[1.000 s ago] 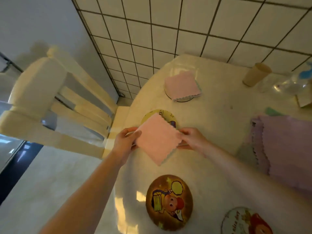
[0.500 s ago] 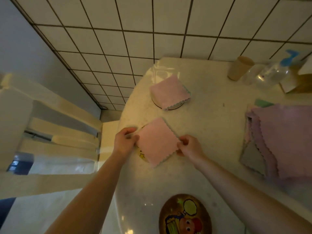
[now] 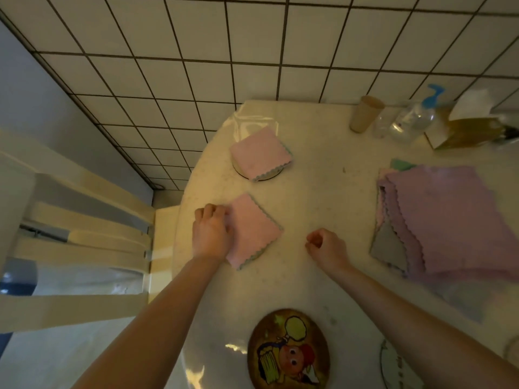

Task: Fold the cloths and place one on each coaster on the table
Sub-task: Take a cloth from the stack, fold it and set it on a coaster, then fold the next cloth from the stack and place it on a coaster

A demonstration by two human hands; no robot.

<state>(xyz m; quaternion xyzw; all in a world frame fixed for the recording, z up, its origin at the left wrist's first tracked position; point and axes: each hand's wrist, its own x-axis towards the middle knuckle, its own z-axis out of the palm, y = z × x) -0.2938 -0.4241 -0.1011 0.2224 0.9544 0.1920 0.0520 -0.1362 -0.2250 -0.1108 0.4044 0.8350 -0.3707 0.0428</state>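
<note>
Pink cloth [image 3: 254, 230]: soft, light; take it by the edges.
Left hand [image 3: 211, 233]: fingers curled on cloth's left edge.
Right hand [image 3: 327, 247]: curled, holding nothing.

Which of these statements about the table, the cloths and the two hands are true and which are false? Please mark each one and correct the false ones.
1. The left hand touches the near folded pink cloth. True.
2. The right hand holds a cloth. False: its fingers are curled and hold nothing; it is above bare white table.
3. The far folded pink cloth lies on a round coaster. True.
4. The round brown cartoon coaster carries a folded cloth. False: nothing lies on it.
5. The stack of unfolded purple cloths lies to the left of both hands. False: it lies to the right.
</note>
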